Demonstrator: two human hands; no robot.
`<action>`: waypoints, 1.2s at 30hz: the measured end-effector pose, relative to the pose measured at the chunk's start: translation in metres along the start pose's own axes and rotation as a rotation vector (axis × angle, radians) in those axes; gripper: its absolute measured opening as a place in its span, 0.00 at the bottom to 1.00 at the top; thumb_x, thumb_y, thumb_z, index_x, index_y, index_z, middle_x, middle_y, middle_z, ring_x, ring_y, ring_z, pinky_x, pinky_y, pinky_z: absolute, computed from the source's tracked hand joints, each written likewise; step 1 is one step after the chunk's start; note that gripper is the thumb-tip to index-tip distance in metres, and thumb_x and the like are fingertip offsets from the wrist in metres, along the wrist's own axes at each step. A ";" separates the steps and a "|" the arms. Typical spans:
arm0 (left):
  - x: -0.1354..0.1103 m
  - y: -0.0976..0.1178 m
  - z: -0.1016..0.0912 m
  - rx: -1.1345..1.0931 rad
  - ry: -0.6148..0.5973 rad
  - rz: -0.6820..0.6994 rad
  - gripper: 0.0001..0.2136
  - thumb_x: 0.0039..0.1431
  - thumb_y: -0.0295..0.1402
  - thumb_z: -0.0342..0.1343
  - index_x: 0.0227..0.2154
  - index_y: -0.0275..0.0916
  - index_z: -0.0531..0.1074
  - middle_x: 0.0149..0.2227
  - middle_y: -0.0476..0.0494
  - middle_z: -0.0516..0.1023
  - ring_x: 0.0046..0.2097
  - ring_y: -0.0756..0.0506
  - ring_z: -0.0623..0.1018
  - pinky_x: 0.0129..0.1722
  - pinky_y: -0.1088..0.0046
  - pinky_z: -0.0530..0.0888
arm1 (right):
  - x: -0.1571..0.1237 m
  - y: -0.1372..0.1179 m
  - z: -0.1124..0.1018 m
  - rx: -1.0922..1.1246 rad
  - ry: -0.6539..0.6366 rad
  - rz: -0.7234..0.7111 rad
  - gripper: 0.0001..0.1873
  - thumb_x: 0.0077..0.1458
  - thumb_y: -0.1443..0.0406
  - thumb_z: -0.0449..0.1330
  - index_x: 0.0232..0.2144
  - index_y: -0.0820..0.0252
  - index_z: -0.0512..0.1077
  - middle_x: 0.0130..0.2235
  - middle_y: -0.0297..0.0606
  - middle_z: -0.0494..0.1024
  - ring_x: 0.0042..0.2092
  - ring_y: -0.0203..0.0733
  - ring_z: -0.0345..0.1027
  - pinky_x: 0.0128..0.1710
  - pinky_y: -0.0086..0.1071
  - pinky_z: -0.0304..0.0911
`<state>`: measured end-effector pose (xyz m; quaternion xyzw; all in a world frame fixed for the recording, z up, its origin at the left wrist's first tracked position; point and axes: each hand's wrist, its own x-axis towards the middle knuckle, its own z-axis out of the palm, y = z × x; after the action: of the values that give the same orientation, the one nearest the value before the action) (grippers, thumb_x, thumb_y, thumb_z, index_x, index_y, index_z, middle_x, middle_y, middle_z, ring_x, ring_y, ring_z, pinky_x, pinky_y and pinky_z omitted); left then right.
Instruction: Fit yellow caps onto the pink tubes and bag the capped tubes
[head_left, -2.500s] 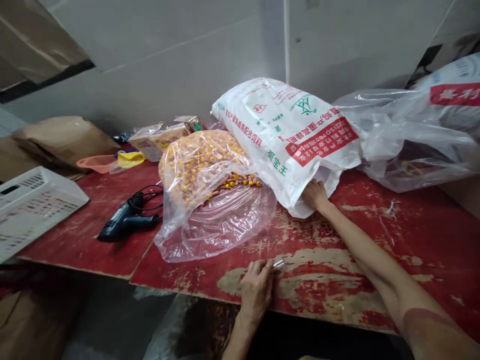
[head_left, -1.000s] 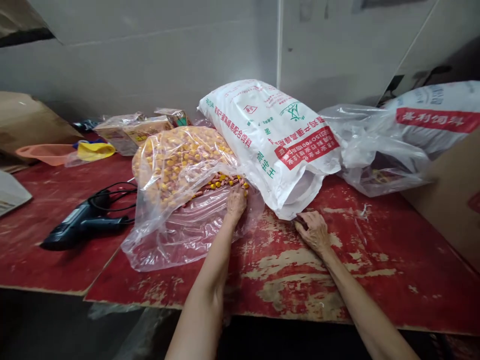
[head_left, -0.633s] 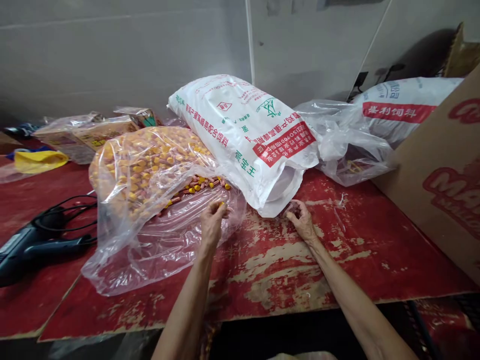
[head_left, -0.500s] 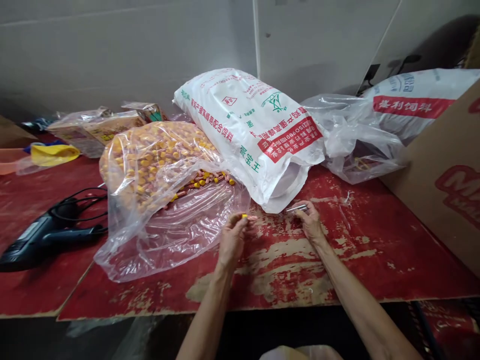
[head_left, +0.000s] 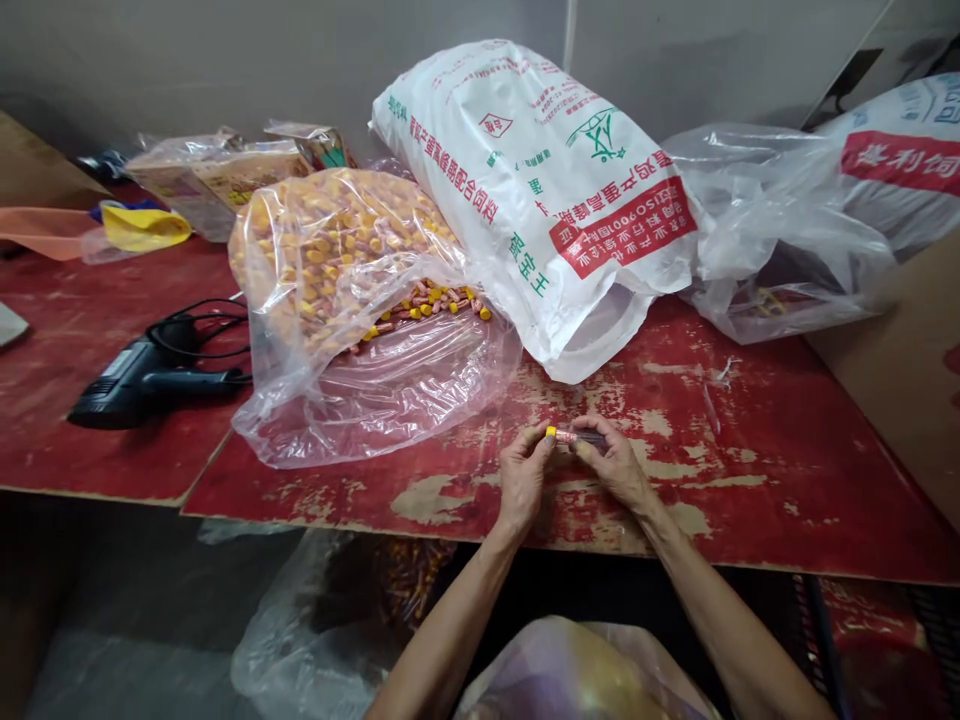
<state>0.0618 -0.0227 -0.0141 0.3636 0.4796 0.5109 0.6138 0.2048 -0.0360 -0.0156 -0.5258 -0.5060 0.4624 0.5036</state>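
Observation:
My left hand (head_left: 523, 478) and my right hand (head_left: 616, 468) meet over the worn red table (head_left: 750, 450), near its front edge. Together they pinch a small pink piece with a yellow cap (head_left: 560, 435), which my left fingers hold at the capped end. My right fingers hold a small clear tube (head_left: 591, 438) against its other end. Just behind lies an open clear plastic bag (head_left: 352, 300) full of the same yellow-capped pieces. A white printed sack (head_left: 540, 190) with an open mouth lies beside it.
A black handheld tool with a coiled cord (head_left: 150, 365) lies at the left. Clear bags (head_left: 772, 230) and another white sack (head_left: 900, 160) sit at the right, a cardboard box (head_left: 892, 380) beyond. More plastic bags (head_left: 570, 670) hang below the table edge.
My left hand drew a yellow-capped piece from the clear bag, my right hand took a clear tube at the white sack's mouth. Both hands came together toward the front edge.

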 end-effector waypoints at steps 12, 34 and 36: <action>-0.021 -0.001 0.003 0.266 -0.062 0.197 0.15 0.54 0.26 0.50 0.43 0.40 0.76 0.44 0.42 0.78 0.47 0.45 0.75 0.52 0.64 0.69 | -0.007 -0.016 0.005 -0.189 0.085 -0.063 0.13 0.48 0.56 0.62 0.33 0.58 0.72 0.34 0.37 0.73 0.34 0.40 0.68 0.33 0.32 0.66; 0.007 0.024 -0.023 0.651 0.104 0.507 0.14 0.58 0.24 0.47 0.43 0.38 0.74 0.37 0.42 0.76 0.39 0.47 0.75 0.43 0.69 0.72 | 0.021 -0.002 -0.018 -1.033 -0.291 -0.444 0.09 0.60 0.64 0.47 0.37 0.59 0.66 0.41 0.46 0.70 0.39 0.44 0.66 0.38 0.37 0.64; 0.018 0.032 -0.028 0.656 0.169 0.563 0.13 0.59 0.24 0.47 0.41 0.39 0.74 0.34 0.44 0.75 0.36 0.47 0.74 0.40 0.71 0.71 | 0.019 -0.001 -0.018 -1.020 -0.277 -0.522 0.10 0.62 0.63 0.47 0.41 0.58 0.66 0.43 0.47 0.70 0.42 0.46 0.67 0.40 0.38 0.65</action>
<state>0.0262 0.0008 0.0043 0.6126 0.5473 0.5069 0.2612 0.2234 -0.0183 -0.0134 -0.4943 -0.8383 0.0856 0.2133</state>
